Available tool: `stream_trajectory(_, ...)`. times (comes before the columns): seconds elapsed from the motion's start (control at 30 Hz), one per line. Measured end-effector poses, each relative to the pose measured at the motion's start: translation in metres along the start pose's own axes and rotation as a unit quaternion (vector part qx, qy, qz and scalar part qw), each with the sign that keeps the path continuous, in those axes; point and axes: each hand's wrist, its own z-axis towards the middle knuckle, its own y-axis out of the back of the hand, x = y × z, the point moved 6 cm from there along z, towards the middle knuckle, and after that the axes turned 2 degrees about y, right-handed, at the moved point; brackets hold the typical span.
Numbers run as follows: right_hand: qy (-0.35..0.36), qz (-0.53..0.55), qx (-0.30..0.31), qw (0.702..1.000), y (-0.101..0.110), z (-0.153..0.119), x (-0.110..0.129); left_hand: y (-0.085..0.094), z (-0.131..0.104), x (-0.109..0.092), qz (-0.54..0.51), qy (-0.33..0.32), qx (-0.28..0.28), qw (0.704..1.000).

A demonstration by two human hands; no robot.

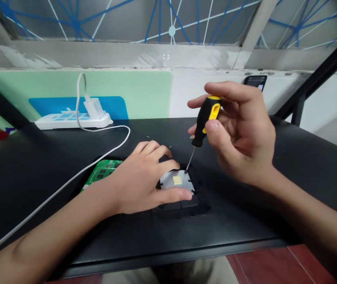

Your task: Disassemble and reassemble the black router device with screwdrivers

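A black and yellow screwdriver (pixel 207 118) is held in my right hand (pixel 239 130), its thumb and fingers round the handle. The thin shaft slants down, and its tip meets the upper right corner of a silver metal plate (pixel 168 180). That plate lies in a black plastic housing (pixel 205 209) and carries a small pale yellow square (pixel 177 180). My left hand (pixel 147 177) rests over the housing's left part, fingers spread, thumb along the plate's near edge. Partly under my left wrist is a green circuit board (pixel 103 170).
Two tiny screws (pixel 170 147) lie on the black table (pixel 245 221) beyond the housing. A white cable (pixel 58 189) runs across the left side from a power strip (pixel 73 120). A phone (pixel 256 82) leans at the back right.
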Motion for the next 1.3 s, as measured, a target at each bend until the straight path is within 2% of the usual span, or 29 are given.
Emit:
stream_trajectory(0.17,0.037,-0.021,0.029,0.999,-0.012,0.003,0.009,0.005,-0.002,0.001,0.060,-0.025,-0.006,0.998)
stream_trajectory(0.37,0.032,-0.033,0.017,0.999,-0.016,0.005,0.008,-0.002,-0.005,0.001,0.062,-0.032,0.022,0.997)
stream_trajectory(0.5,0.043,-0.022,-0.005,0.999,-0.012,0.002,0.003,-0.006,-0.008,0.001,0.049,-0.029,0.044,0.997)
stream_trajectory(0.67,0.018,-0.004,-0.075,0.997,0.000,-0.008,-0.007,-0.008,-0.011,0.003,0.024,-0.016,0.064,0.998)
stream_trajectory(0.9,-0.034,-0.025,-0.083,0.996,0.002,-0.012,-0.009,-0.007,-0.013,0.003,0.022,-0.005,0.084,0.996)
stream_trajectory(1.1,-0.017,-0.070,-0.125,0.989,0.002,-0.013,-0.005,-0.006,-0.010,0.001,0.020,0.003,0.099,0.995)
stream_trajectory(1.3,-0.058,-0.002,-0.077,0.995,-0.006,-0.012,-0.001,-0.007,-0.011,0.002,0.010,0.005,0.097,0.995)
